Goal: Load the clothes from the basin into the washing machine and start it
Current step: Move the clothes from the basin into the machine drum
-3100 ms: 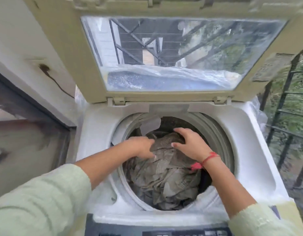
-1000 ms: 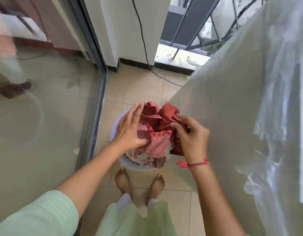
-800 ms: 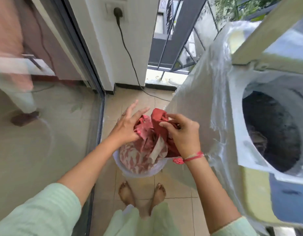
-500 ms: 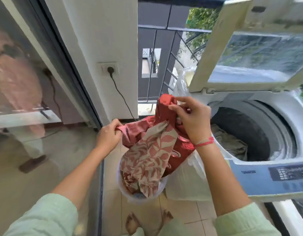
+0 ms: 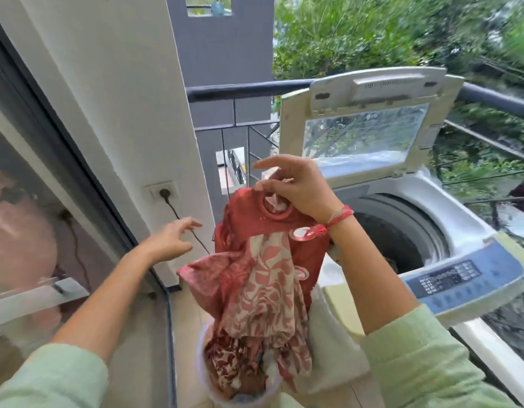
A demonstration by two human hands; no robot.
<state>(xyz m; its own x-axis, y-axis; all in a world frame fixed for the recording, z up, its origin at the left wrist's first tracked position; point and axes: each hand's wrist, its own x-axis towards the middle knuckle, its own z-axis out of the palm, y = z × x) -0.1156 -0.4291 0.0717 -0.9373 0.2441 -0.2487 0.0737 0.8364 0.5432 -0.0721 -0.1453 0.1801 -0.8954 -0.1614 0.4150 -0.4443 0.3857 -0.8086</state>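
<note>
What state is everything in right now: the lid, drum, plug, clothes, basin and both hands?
lid: open, standing upright.
drum: uncovered; contents too dark to tell.
plug: plugged in.
basin: part full of clothes.
red clothes: lifted by the top, lower ends hanging into the basin.
right hand: pinches the red clothes.
left hand: open, holds nothing.

The right hand [image 5: 296, 187] is raised at the centre of the frame, a red cloth [image 5: 263, 231] pinched in its fingers, the forearm bent upward. The left hand [image 5: 169, 241] is stretched out at centre left, fingers loosely spread, nothing held.
</note>
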